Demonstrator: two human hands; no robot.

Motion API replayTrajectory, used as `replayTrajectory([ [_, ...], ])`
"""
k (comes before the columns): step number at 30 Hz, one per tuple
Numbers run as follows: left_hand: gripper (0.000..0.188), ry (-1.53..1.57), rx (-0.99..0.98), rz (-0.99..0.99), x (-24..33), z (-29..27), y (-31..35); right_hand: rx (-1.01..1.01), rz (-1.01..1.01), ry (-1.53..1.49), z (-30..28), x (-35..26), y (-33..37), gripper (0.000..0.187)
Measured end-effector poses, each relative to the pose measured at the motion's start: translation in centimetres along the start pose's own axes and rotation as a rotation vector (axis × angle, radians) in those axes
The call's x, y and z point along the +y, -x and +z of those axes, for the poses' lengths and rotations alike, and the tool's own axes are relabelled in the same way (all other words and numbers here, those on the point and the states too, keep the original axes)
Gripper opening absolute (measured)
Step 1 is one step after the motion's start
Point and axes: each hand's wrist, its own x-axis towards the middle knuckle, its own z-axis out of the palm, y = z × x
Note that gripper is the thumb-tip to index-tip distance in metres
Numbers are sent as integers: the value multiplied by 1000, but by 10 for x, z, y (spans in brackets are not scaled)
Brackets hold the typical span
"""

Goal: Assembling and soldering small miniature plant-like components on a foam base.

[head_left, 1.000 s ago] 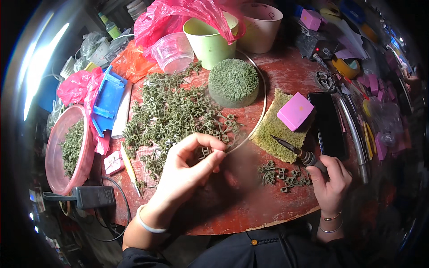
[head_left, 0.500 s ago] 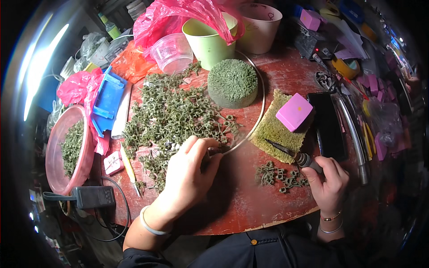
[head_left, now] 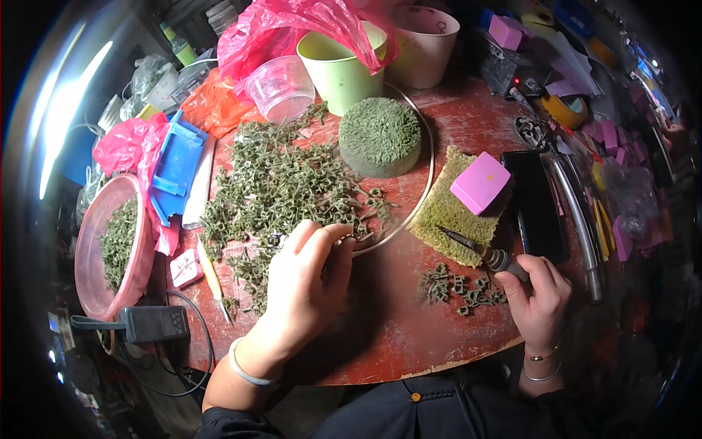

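Note:
My left hand [head_left: 307,282] is closed in a pinch at the near right edge of a loose pile of small, dark green ring-like pieces [head_left: 285,172]. What sits between its fingertips, if anything, is too small and shaded to make out. My right hand [head_left: 540,298] grips a pen-like tool [head_left: 504,262] with a thick grey handle and a dark pointed tip. That tip hovers over or rests on a yellow-green spongy pad [head_left: 446,212]; I cannot tell which. A pink block [head_left: 480,183] lies on the pad. Below it is a small group of green pieces [head_left: 468,289].
Behind the pile stand a round green spongy block [head_left: 380,137], a light green bucket [head_left: 329,73] and a pink bag [head_left: 285,29]. A thin pale cord [head_left: 430,157] curves across the table. A phone [head_left: 535,208] lies right; a pink basin [head_left: 139,256] and power bank [head_left: 155,323] stand left.
My left fingertips have drawn slightly back to the left. The pointed tool's tip has shifted slightly to the right, while my right hand stays in nearly the same place.

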Motion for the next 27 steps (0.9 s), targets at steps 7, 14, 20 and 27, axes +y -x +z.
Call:
replayTrajectory([
  [7,22,1027,-311,-605,16,-13,3,37,46,96,-9,0,3,28],
  [14,20,1395,-480,-744,13,-8,5,31,75,62,-10,-6,7,30],
  [20,18,1384,-428,-740,16,-5,7,-41,-69,-73,-6,-18,6,36],
  [27,20,1317,-405,-713,17,-2,7,-96,-97,-99,-4,-16,7,36],
])
